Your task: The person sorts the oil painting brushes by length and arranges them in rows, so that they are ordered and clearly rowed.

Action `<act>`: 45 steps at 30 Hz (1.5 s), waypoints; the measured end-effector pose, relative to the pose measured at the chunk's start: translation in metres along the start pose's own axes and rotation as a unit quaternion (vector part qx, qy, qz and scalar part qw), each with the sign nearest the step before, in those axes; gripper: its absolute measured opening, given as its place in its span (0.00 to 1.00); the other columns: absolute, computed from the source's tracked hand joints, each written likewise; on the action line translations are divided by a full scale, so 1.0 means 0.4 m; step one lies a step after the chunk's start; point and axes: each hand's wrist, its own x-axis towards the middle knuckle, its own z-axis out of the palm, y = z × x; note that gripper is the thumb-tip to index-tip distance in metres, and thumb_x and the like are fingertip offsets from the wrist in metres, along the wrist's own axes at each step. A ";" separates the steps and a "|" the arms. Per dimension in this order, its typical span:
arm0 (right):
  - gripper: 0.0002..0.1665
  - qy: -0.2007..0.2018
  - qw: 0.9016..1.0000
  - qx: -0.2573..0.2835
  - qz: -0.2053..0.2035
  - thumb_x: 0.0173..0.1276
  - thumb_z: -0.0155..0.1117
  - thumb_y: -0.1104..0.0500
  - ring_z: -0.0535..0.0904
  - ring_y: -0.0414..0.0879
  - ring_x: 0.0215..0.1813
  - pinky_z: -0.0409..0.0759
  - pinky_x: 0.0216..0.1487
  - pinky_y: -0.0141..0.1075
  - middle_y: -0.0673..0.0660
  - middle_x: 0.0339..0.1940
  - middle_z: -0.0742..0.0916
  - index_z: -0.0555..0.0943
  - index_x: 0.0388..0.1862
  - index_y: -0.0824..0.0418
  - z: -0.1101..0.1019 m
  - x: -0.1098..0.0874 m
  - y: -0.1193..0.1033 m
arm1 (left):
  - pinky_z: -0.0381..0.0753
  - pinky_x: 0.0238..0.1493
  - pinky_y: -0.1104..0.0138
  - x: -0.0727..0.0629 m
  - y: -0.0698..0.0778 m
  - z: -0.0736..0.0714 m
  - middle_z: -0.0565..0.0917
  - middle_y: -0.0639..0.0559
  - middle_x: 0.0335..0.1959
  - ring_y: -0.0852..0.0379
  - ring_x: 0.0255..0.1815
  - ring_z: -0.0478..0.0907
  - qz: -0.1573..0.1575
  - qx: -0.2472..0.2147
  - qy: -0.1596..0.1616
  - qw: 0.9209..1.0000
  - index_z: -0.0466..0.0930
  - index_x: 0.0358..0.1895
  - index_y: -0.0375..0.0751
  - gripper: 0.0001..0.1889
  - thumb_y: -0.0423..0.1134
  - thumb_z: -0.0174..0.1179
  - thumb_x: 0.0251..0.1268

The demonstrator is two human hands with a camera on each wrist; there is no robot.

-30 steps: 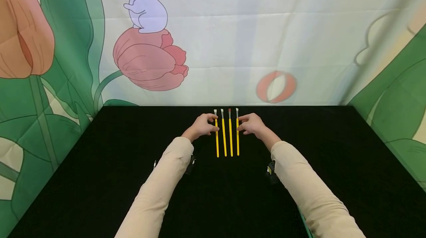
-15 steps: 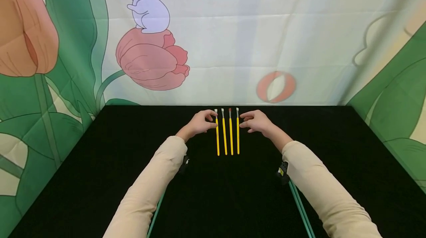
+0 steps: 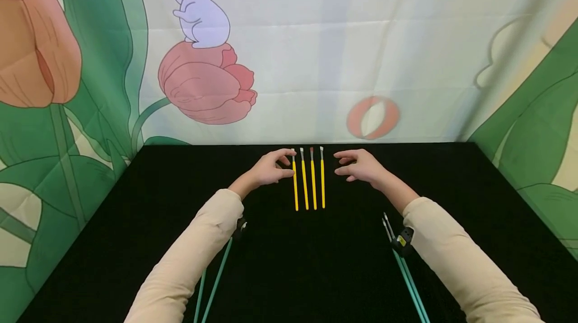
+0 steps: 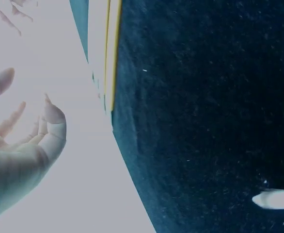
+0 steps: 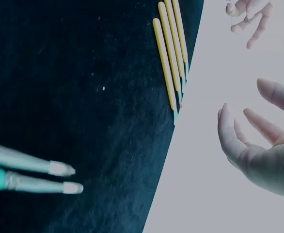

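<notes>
Several yellow-handled paintbrushes (image 3: 313, 185) lie side by side on the black table, bristles toward the back edge. Three have pale bristles and one has red. My left hand (image 3: 273, 168), fingers loosely bent, overlaps the upper part of the leftmost brush in the head view. The left wrist view shows nothing between the fingers of that hand (image 4: 33, 145). To the right of the row, apart from it, hovers my right hand (image 3: 363, 167) with its fingers spread and nothing in them. In the right wrist view this hand (image 5: 263, 141) also holds nothing.
Two green-handled paintbrushes (image 3: 408, 280) lie under the right forearm, tips pointing away from me. Two more green handles (image 3: 219, 278) lie beside the left forearm, partly hidden by it. A printed cloth (image 3: 298, 62) hangs behind the black table (image 3: 311, 263).
My right hand has moved right, away from the rightmost yellow paintbrush. The left hand has shifted slightly left. More of the green-handled paintbrushes shows now; the yellow row lies as before.
</notes>
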 end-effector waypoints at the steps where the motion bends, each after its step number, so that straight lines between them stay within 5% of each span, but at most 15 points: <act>1: 0.31 0.000 1.000 -0.001 -0.002 0.63 0.59 0.62 0.75 0.58 0.51 0.76 0.47 0.48 0.69 0.60 0.70 0.66 0.65 0.64 -0.002 -0.006 -0.001 | 0.76 0.30 0.66 -0.006 0.003 -0.002 0.70 0.36 0.53 0.41 0.36 0.76 0.003 -0.001 -0.005 1.000 0.64 0.64 0.43 0.26 0.35 0.57 0.61; 21: 0.30 -0.012 0.996 -0.060 -0.061 0.61 0.61 0.60 0.77 0.52 0.47 0.78 0.39 0.38 0.66 0.58 0.73 0.68 0.63 0.63 -0.022 -0.120 -0.057 | 0.77 0.37 0.63 -0.113 0.079 -0.042 0.71 0.43 0.53 0.53 0.39 0.76 0.069 0.036 -0.017 0.997 0.58 0.67 0.50 0.31 0.37 0.58 0.61; 34: 0.30 -0.004 0.989 -0.121 -0.083 0.61 0.62 0.58 0.78 0.48 0.45 0.76 0.40 0.40 0.62 0.57 0.75 0.69 0.63 0.59 -0.035 -0.176 -0.047 | 0.78 0.39 0.63 -0.169 0.075 -0.047 0.71 0.43 0.52 0.54 0.39 0.77 0.132 0.081 -0.019 0.988 0.63 0.63 0.41 0.27 0.35 0.59 0.59; 45: 0.29 0.007 0.983 -0.146 -0.113 0.61 0.63 0.56 0.78 0.46 0.44 0.74 0.41 0.40 0.62 0.55 0.76 0.70 0.61 0.59 -0.045 -0.237 -0.043 | 0.78 0.37 0.67 -0.222 0.067 -0.053 0.69 0.43 0.54 0.48 0.44 0.76 0.131 0.079 -0.048 0.987 0.61 0.65 0.46 0.30 0.34 0.60 0.58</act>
